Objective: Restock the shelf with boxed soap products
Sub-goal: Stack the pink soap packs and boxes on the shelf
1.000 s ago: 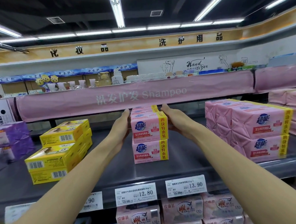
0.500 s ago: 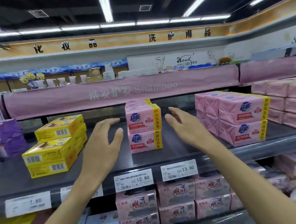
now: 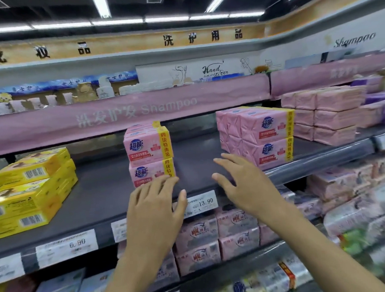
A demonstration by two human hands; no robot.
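Mid-shelf, toward the front edge, we've got the pink soap stack (image 3: 149, 153) standing two packs high, w/ dark bare shelf (image 3: 105, 195) on both sides. Our left hand (image 3: 156, 209) hangs in front of the bottom pack, fingers spread, gripping nothing; can't tell if the tips touch it. Right hand (image 3: 244, 183) is open too, empty, hovering over the shelf lip near the bigger pink block (image 3: 267, 137). Risk, we'd say: a stray nudge from those left fingers could skew the narrow stack, since nothing braces it sideways. Stack depth is hidden behind its front; price tags (image 3: 201, 204) partly covered, lower rows blurred.
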